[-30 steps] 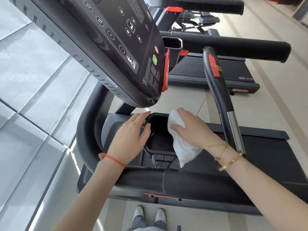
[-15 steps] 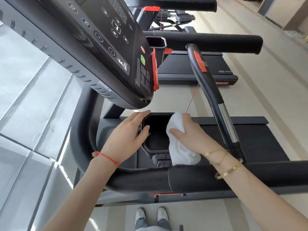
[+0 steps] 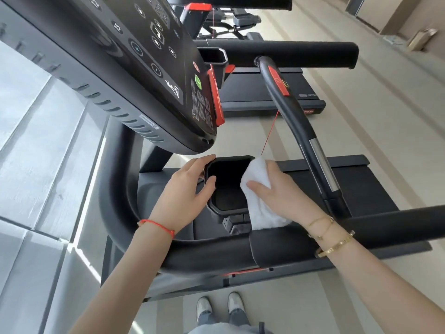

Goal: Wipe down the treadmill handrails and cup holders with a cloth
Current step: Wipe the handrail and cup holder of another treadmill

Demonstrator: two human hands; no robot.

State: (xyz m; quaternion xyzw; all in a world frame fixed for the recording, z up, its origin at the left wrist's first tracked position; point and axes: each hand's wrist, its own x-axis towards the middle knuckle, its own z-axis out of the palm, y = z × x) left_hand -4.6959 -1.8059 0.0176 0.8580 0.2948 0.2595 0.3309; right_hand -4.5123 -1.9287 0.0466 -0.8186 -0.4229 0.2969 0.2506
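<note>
White cloth (image 3: 258, 201), bunched, gripped in right hand (image 3: 279, 189) and pressed against right rim of black cup holder (image 3: 228, 182); loose end hangs onto padded handrail (image 3: 277, 247). Left hand (image 3: 185, 191), fingers relaxed, rests on cup holder's left rim, thumb over the edge. Console (image 3: 149, 68) overhead. Curved grip bar (image 3: 298, 131) at right, red cord (image 3: 269, 133) beside it.

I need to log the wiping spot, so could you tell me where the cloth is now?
In the head view, the white cloth is gripped by the right hand against the cup holder's right rim, below the console.
</note>
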